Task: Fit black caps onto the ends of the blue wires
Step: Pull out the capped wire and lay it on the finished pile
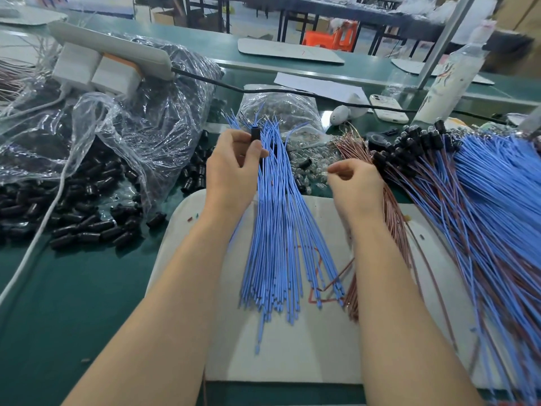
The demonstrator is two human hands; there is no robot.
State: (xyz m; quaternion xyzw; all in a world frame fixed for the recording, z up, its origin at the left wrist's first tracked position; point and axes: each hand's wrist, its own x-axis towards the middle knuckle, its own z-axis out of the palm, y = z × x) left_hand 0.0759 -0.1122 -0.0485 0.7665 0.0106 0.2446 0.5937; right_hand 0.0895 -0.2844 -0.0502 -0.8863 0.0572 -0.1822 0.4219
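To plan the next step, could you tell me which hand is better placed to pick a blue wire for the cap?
Right. The right hand seems free, beside the blue wires; the left hand pinches a black cap.

Head-worn view, close, down onto table

Bright even light, blurred, warped edges

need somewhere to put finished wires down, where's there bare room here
Bare green table at near left, between the loose black caps and the white mat. Also the mat's near strip, below the ends of the blue wires. Crowded: capped wires cover the right, plastic bags fill the far side.
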